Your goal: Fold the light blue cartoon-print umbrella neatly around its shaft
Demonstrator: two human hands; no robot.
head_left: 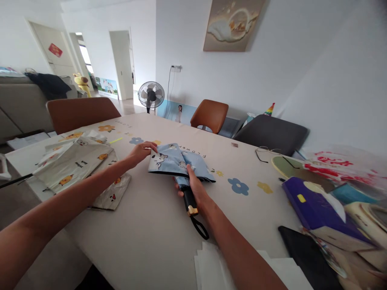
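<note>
A light blue folding umbrella with cartoon prints and a dark underside is collapsed, its canopy folds hanging loose. My right hand is wrapped round it just above the black handle, which has a gold-coloured end and a black wrist loop. My left hand pinches the upper left corner of a canopy fold. To the left, a second umbrella, pale grey with orange cartoon figures, lies loosely folded on the table. Its black shaft points to the left edge.
Flower prints cover the table. Along its right side are eyeglasses, a purple tissue box, a plastic bag and a black flat object. White sheets lie near my right forearm. Chairs and a fan stand beyond.
</note>
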